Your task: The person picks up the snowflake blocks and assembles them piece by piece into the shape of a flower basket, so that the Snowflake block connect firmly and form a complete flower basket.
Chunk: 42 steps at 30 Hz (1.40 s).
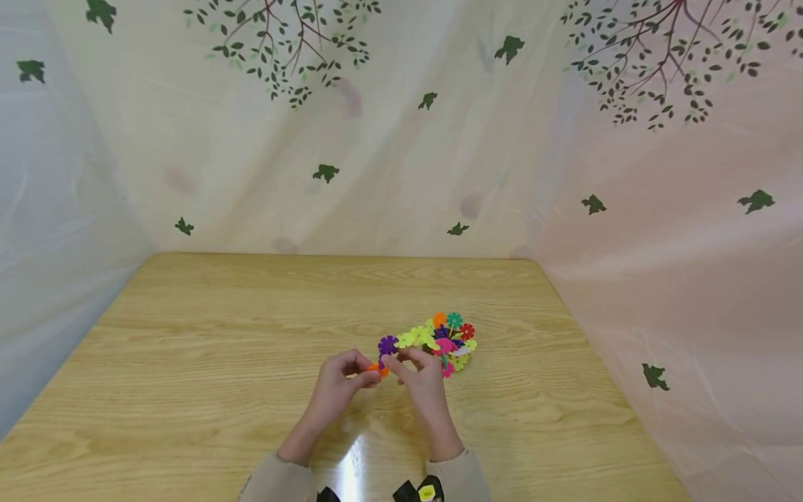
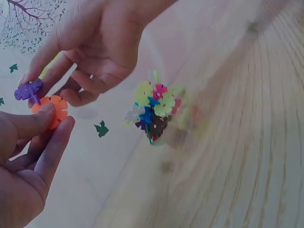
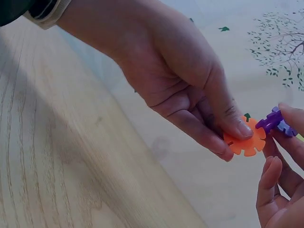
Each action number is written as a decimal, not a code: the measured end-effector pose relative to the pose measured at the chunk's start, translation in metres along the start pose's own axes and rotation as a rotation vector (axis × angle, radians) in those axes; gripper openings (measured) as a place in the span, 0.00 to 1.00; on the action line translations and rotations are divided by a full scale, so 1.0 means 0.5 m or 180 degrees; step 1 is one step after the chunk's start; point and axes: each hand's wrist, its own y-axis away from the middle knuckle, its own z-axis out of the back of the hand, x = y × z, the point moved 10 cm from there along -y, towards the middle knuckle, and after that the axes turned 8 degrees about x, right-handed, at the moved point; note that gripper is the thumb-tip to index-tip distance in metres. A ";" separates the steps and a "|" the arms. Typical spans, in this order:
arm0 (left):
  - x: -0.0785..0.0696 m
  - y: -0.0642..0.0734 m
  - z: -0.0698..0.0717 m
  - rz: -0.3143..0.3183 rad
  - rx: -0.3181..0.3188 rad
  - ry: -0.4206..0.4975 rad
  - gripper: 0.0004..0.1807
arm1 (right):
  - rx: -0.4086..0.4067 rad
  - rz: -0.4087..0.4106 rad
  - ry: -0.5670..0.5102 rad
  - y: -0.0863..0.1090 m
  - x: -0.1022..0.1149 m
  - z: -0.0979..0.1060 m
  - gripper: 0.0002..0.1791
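Note:
My left hand (image 1: 339, 383) pinches an orange notched flower disc (image 2: 58, 110) between thumb and fingers. Opposite it, my right hand (image 1: 423, 387) grips purple flower discs (image 2: 27, 90) by thumb and forefinger. In the right wrist view the purple piece (image 3: 270, 121) meets the orange disc's edge, my left hand (image 3: 190, 80) coming from the upper left and my right hand (image 3: 285, 190) at the right edge. Yellow discs (image 1: 417, 336) extend from the purple ones toward the pile in the head view. The right fingertips partly hide the purple discs.
A cluster of flower discs (image 1: 461, 345) in several colours lies on the wooden table (image 1: 219, 328), just right of my right hand. Behind the table hangs a pale curtain (image 1: 389, 202) with printed leaves and branches.

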 end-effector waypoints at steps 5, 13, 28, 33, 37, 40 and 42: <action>0.002 0.003 -0.005 0.0178 -0.0084 0.0282 0.06 | 0.0100 0.0086 -0.0141 -0.002 0.001 -0.009 0.15; 0.003 0.006 -0.009 0.0202 -0.0147 0.0590 0.07 | 0.0011 0.0171 -0.0305 -0.001 0.003 -0.011 0.16; 0.015 -0.002 -0.006 0.0384 -0.0095 0.0768 0.09 | -0.0120 0.0124 -0.0312 -0.001 0.007 0.005 0.17; 0.015 -0.004 0.004 0.0405 -0.0180 0.0689 0.07 | 0.0005 -0.0016 -0.0222 0.002 -0.006 0.001 0.20; 0.017 -0.006 0.014 0.0395 -0.0290 0.0726 0.06 | 0.0347 -0.0071 -0.0185 0.002 -0.018 -0.015 0.21; 0.019 -0.007 0.027 0.0384 -0.0404 0.0752 0.05 | 0.0616 -0.0115 -0.0117 0.004 -0.027 -0.025 0.21; 0.018 -0.009 0.036 0.0363 -0.0472 0.0743 0.05 | 0.0675 -0.0169 -0.0052 0.004 -0.036 -0.019 0.21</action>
